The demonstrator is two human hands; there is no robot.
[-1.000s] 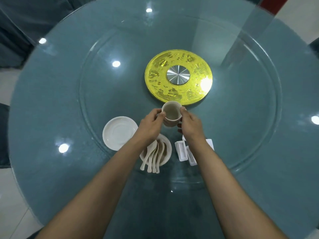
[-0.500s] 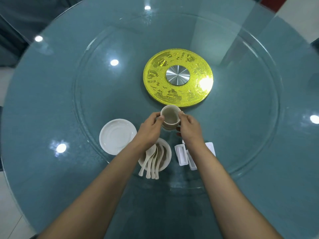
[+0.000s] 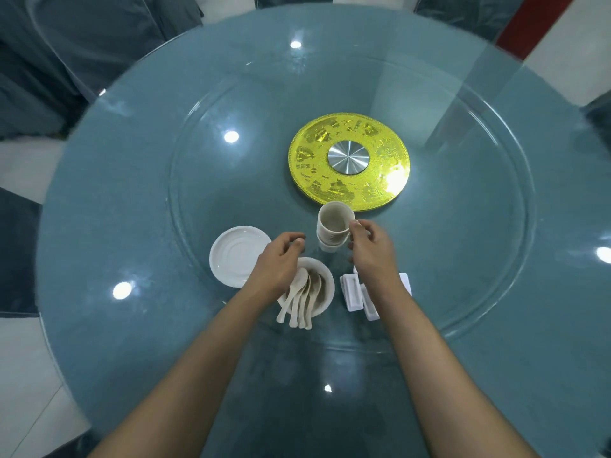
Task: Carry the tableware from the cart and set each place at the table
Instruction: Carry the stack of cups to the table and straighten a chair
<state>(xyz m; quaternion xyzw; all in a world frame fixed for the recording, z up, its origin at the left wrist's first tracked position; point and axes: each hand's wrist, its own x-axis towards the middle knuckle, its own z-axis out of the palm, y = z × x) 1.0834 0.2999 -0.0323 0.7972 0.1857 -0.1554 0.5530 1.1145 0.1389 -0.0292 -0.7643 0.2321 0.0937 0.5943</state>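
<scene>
The scene is lit evenly and fairly brightly from overhead. Round ceiling lights are mirrored as white spots (image 3: 231,136) on the glossy surface (image 3: 132,325), and a strong glare (image 3: 395,180) is thrown onto the gold disc (image 3: 307,153). Soft, faint shadows are cast beneath the forearms (image 3: 439,375). The surface's rim is bowed by wide-angle distortion, and the corners are smeared by blur.

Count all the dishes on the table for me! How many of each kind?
Spoons: 4, lying in the bowl
Bowl: 1
White plate: 1
Stack of cups: 1; too hard to count the cups in it
White rectangular rests: at least 3; the right arm hides some
Total: at least 10, counting the stack as 1
</scene>
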